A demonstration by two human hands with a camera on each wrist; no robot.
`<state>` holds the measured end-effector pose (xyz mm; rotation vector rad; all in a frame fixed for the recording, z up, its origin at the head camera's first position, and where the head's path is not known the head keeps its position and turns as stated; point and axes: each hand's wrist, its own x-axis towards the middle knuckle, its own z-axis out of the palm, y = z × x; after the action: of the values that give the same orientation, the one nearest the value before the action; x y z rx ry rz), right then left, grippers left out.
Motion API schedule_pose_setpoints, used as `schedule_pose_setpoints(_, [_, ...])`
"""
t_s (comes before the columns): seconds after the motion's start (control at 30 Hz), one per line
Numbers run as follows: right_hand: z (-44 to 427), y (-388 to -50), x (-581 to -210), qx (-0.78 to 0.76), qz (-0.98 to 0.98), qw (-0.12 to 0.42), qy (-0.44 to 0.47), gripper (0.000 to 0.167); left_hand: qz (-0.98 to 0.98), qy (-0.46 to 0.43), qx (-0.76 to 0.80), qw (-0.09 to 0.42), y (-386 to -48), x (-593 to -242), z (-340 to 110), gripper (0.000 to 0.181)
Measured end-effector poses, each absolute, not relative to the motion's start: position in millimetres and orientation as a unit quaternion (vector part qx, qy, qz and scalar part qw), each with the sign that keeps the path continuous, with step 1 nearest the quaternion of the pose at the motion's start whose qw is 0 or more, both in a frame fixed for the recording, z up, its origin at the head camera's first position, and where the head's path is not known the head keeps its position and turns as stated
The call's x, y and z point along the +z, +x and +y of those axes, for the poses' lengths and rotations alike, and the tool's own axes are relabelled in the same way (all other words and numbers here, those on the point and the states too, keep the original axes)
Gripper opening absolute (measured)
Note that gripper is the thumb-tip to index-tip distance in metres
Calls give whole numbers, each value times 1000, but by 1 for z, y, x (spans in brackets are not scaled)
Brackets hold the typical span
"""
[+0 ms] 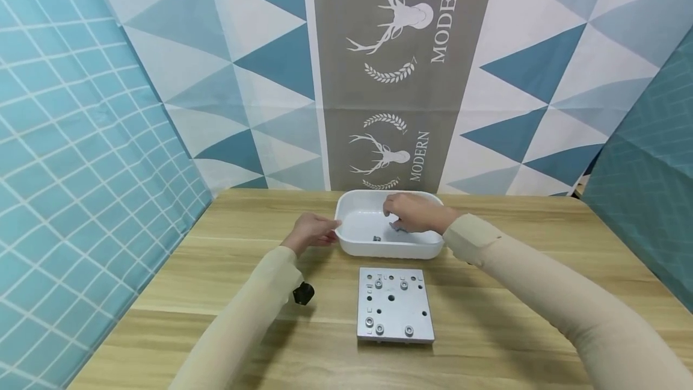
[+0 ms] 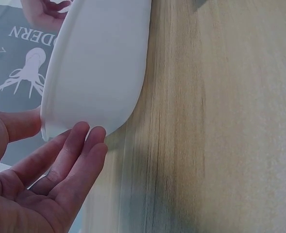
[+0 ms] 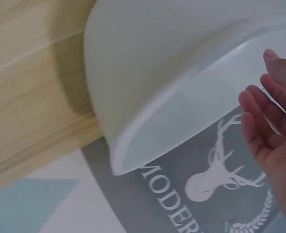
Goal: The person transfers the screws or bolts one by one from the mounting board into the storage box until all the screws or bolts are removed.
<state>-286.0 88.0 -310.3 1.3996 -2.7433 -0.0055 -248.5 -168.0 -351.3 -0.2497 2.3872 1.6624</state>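
Note:
A white tray (image 1: 354, 250) with rounded corners stands at the far side of the table. My left hand (image 1: 313, 231) pinches its left end, the thumb at the rim and the fingers (image 2: 92, 145) against the outer wall. Inside the tray lies a small metal screw (image 1: 376, 238). Over the tray's right half hovers my right hand (image 1: 414, 212), fingers loosely bent. In the right wrist view nothing shows between these fingers (image 3: 259, 104). A grey spot below that hand is too unclear to name. Nearer to me lies a silver metal plate (image 1: 397, 312) with holes and several socket-head screws.
A small black object (image 1: 304, 294) shows beside the left sleeve. The wood-grain table (image 1: 227, 318) ends behind the tray at a patterned cloth wall (image 1: 379, 95). Blue tiled cloth (image 1: 81, 167) hangs on the left, and teal cloth (image 1: 644, 149) on the right.

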Motion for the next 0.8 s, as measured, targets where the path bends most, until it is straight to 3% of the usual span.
schedule_pose_setpoints(0.27, [87, -256, -296, 60, -863, 55, 498, 21, 813, -93, 565, 110, -251, -351, -168, 35])
schedule_pose_setpoints(0.6, [67, -201, -291, 64, -821, -21, 567, 29, 814, -91, 563, 111, -253, -355, -169, 36])
schedule_pose_setpoints(0.8, [58, -184, -299, 54, -787, -51, 613, 30, 814, -86, 564, 108, -251, -356, -168, 35])
